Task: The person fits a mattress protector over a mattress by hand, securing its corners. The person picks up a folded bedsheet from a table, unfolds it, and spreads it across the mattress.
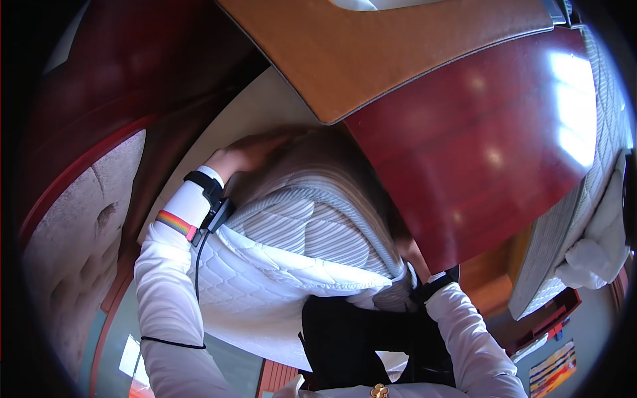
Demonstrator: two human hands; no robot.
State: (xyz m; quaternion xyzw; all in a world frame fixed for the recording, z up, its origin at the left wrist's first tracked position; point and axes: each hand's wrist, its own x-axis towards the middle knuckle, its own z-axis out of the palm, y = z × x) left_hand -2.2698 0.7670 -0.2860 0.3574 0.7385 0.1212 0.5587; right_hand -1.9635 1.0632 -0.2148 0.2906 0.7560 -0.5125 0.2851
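A mattress (pixel 312 229) with a grey-striped border and a white quilted face (pixel 265 259) stands tilted in front of my body, between my arms. My left hand (pixel 249 151) reaches round its far left side and holds on there; the fingertips fade into shadow. On the other side, my right hand (pixel 413 255) lies at the right corner of the mattress, close under a glossy red panel (pixel 478 152). Its fingers are hidden, so I cannot see how they are bent. Both wrists wear black straps, and a rainbow band (pixel 176 224) circles my left forearm.
A brown padded board (pixel 398 53) with dark piping juts over the top, joined to the red panel. Another mattress (pixel 551 239) with bunched white bedding (pixel 590 259) is at the right. A tufted pale panel (pixel 86 245) in a red frame stands at the left.
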